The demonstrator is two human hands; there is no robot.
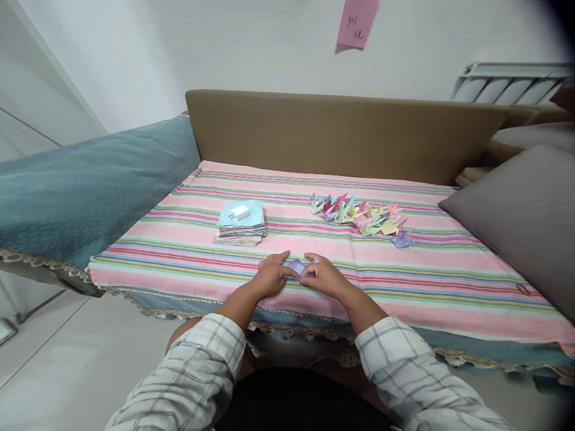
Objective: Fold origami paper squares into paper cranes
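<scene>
A small piece of purple folded paper (297,266) lies on the pink striped cloth (188,257) near its front edge. My left hand (272,275) pinches the paper's left side and my right hand (324,276) pinches its right side, fingers pressed on it. Both hands rest on the cloth. Much of the paper is hidden under my fingers.
A stack of coloured paper squares (241,226) with a white charger plug (239,212) on top lies behind my left hand. Several folded paper cranes (359,216) are spread at the back right. A grey cushion (525,221) sits right, a teal-covered armrest (81,185) left.
</scene>
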